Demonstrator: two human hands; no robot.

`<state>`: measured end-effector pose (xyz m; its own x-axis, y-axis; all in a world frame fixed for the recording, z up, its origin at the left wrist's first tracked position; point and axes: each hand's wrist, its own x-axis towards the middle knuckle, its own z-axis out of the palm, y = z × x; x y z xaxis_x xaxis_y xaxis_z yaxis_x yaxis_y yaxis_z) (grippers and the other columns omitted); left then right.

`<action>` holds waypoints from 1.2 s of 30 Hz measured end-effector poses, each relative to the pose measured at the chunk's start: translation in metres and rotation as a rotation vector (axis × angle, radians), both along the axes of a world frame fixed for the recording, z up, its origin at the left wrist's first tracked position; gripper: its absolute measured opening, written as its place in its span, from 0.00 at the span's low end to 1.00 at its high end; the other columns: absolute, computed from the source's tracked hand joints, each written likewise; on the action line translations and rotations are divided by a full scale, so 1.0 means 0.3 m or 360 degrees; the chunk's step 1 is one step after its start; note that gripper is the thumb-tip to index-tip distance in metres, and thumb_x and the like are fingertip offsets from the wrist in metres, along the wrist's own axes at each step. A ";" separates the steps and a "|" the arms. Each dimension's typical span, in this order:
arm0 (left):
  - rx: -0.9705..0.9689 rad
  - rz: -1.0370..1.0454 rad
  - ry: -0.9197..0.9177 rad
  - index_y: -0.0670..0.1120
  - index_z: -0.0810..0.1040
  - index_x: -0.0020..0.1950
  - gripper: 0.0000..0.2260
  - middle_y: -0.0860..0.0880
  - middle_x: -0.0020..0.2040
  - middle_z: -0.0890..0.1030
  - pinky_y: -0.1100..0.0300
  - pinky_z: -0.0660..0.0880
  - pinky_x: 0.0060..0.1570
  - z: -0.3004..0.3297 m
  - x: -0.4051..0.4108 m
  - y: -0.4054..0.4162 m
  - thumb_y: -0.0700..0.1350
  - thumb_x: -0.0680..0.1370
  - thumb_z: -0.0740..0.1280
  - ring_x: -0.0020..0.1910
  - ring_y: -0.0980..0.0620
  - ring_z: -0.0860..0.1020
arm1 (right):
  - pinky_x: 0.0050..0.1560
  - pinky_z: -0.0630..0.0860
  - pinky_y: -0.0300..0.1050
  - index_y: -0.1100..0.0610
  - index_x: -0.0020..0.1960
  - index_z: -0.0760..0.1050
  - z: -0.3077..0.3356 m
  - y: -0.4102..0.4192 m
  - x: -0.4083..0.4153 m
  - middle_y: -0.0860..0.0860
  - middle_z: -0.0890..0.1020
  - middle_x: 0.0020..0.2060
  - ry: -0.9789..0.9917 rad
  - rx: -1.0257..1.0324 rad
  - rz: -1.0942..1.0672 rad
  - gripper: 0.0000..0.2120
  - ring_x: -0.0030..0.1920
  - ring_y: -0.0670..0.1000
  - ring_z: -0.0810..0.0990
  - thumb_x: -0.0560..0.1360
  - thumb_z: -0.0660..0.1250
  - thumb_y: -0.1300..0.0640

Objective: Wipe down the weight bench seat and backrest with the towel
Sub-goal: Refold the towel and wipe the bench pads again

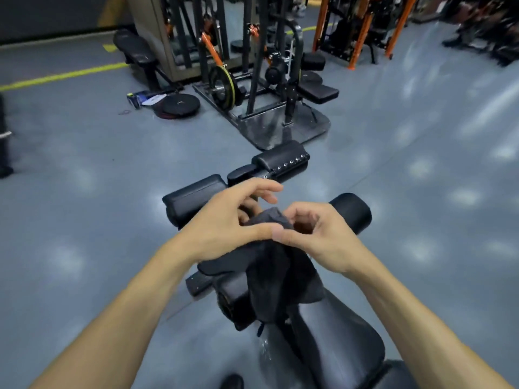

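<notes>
A dark grey towel (276, 279) hangs from both my hands above the black weight bench. My left hand (227, 220) holds its top fold with thumb and curled fingers, the index and middle fingers stretched forward. My right hand (317, 234) pinches the same fold beside it, thumb tip touching my left thumb. The black padded seat (339, 332) lies below the towel at the lower middle, with a shiny wet patch near its front. The bench's leg rollers (196, 197) stand beyond my hands. The backrest is out of view.
Grey gym floor surrounds the bench. A black machine on a steel base (269, 119) stands ahead, with weight plates (179, 105) on the floor to its left. Another bench (137, 54) and an orange rack (362, 32) are at the back. A dark shoe (231, 381) shows at the bottom.
</notes>
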<state>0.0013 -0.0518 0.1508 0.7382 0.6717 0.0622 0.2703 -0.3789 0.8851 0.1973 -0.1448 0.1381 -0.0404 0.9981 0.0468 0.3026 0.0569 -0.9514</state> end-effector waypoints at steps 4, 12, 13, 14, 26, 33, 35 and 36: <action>0.0054 -0.0015 0.0318 0.55 0.80 0.54 0.12 0.57 0.46 0.82 0.54 0.75 0.47 -0.077 -0.178 0.146 0.54 0.74 0.77 0.45 0.58 0.80 | 0.55 0.79 0.54 0.60 0.48 0.81 0.042 0.171 -0.053 0.58 0.85 0.45 0.0098 0.0057 -0.0040 0.02 0.47 0.56 0.84 0.76 0.73 0.64; 0.0227 0.0361 0.0248 0.58 0.82 0.49 0.05 0.60 0.39 0.82 0.55 0.77 0.44 -0.152 -0.279 0.407 0.52 0.76 0.75 0.39 0.58 0.79 | 0.55 0.75 0.67 0.70 0.52 0.76 -0.067 0.475 -0.016 0.72 0.78 0.49 0.0052 -0.0202 -0.0112 0.20 0.46 0.60 0.79 0.73 0.78 0.55; 0.0240 0.0279 0.0317 0.57 0.82 0.49 0.05 0.61 0.38 0.81 0.58 0.74 0.43 -0.170 -0.268 0.423 0.53 0.75 0.75 0.39 0.59 0.78 | 0.57 0.76 0.66 0.70 0.52 0.77 -0.096 0.499 -0.004 0.71 0.79 0.49 0.0042 -0.0262 -0.0120 0.17 0.47 0.58 0.80 0.74 0.77 0.58; 0.0237 0.0201 0.0368 0.57 0.82 0.49 0.06 0.63 0.38 0.80 0.61 0.71 0.41 -0.196 -0.257 0.431 0.54 0.75 0.75 0.39 0.61 0.77 | 0.59 0.77 0.63 0.69 0.52 0.78 -0.122 0.518 0.007 0.69 0.81 0.49 0.0026 -0.0327 -0.0121 0.13 0.48 0.57 0.82 0.74 0.76 0.61; 0.0085 0.0693 0.0421 0.54 0.79 0.63 0.15 0.55 0.59 0.83 0.52 0.75 0.59 -0.351 -0.161 0.781 0.53 0.77 0.74 0.61 0.50 0.78 | 0.55 0.77 0.46 0.54 0.60 0.80 -0.206 0.969 0.006 0.50 0.85 0.52 -0.0525 -0.0321 -0.0412 0.15 0.49 0.48 0.83 0.74 0.76 0.55; 0.0029 0.0175 0.0935 0.55 0.77 0.61 0.18 0.53 0.58 0.82 0.48 0.77 0.56 -0.534 -0.104 0.772 0.63 0.76 0.67 0.59 0.47 0.79 | 0.58 0.75 0.55 0.51 0.61 0.79 -0.390 0.990 -0.112 0.52 0.81 0.55 -0.1614 -0.0182 0.0441 0.14 0.58 0.58 0.78 0.77 0.66 0.48; -0.0088 0.0096 0.0944 0.55 0.71 0.69 0.27 0.53 0.61 0.81 0.48 0.76 0.59 -0.576 -0.093 0.733 0.68 0.74 0.66 0.61 0.48 0.78 | 0.69 0.68 0.55 0.49 0.69 0.75 -0.429 0.965 -0.103 0.51 0.79 0.63 -0.1804 -0.0289 0.0620 0.20 0.66 0.56 0.75 0.81 0.61 0.43; -0.0118 0.0069 0.0934 0.54 0.69 0.71 0.30 0.53 0.62 0.81 0.48 0.76 0.59 -0.588 -0.086 0.722 0.67 0.74 0.67 0.60 0.48 0.78 | 0.74 0.62 0.55 0.48 0.73 0.72 -0.437 0.958 -0.094 0.49 0.77 0.68 -0.1861 -0.0336 0.0629 0.22 0.70 0.54 0.72 0.82 0.58 0.41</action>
<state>-0.0245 0.1649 -0.0257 0.6066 0.6892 -0.3962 0.7364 -0.2993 0.6068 0.1691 0.1426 0.0069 -0.2477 0.8919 -0.3784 0.9684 0.2154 -0.1261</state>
